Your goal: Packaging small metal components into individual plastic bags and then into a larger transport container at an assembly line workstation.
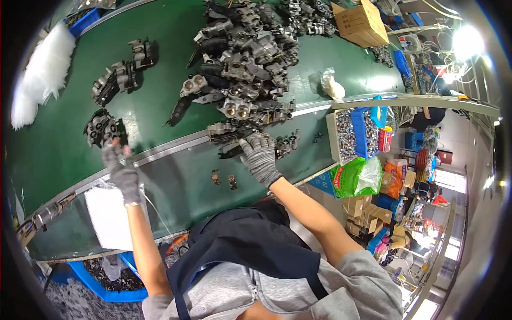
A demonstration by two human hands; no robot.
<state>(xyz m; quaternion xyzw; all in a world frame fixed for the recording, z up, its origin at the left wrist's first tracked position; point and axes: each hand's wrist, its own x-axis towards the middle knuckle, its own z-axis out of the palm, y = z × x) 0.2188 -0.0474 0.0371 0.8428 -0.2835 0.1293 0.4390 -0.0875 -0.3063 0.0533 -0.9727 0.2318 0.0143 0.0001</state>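
Note:
Dark metal castings that look like brake calipers (pixel 250 58) lie heaped on the green bench. My right hand (pixel 260 159), in a striped grey glove, is closed over a caliper (pixel 287 144) at the heap's near edge; the glove hides part of it. My left hand (pixel 121 172), in a grey glove with bare fingertips, has its fingers apart and holds nothing. Just beyond its fingertips lies another caliper (pixel 101 128). Further back, several calipers (pixel 125 74) sit in a slanting row. Two small brass-coloured clips (pixel 215 177) rest on the near ledge between my hands.
A metal strip (pixel 176 148) runs along the bench. White sheets (pixel 109 213) lie near my left forearm. To the right stand a bin of small metal parts (pixel 346 136) and a green bag (pixel 356 176). A cardboard box (pixel 362 24) sits at the back; a blue bin (pixel 120 294) is below left.

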